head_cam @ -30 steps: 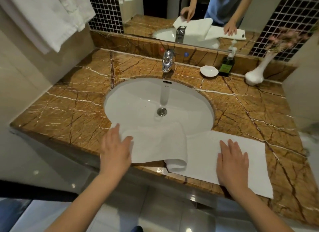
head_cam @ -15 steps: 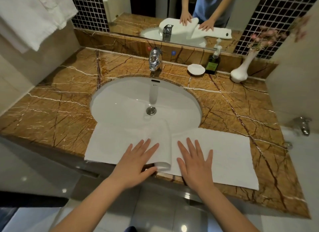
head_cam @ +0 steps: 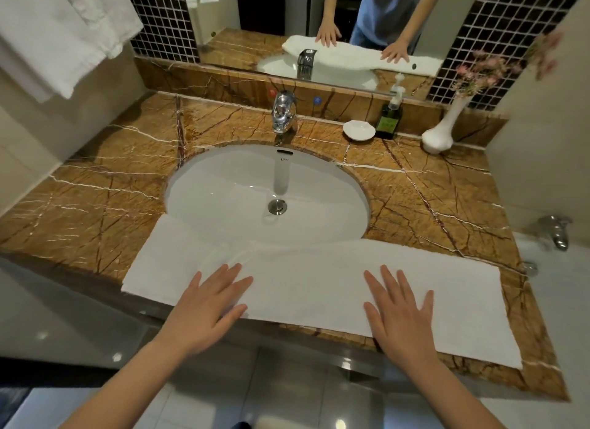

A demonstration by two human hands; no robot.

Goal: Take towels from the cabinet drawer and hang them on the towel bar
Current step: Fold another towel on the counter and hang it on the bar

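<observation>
Grip released, left hand [head_cam: 204, 307] and right hand [head_cam: 399, 313] pressed flat and slid apart, white towel [head_cam: 306, 282] beneath now unfolded along counter [head_cam: 95, 205] edge, probably ready for hanging.

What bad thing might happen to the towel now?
1. The towel partly lies over the sink at its front rim, so it might sag in and pick up any wetness there.
2. Its near edge runs along the front edge of the counter. A pull from the left hand or right hand, both flat on it, might slide it onto the floor.
</observation>
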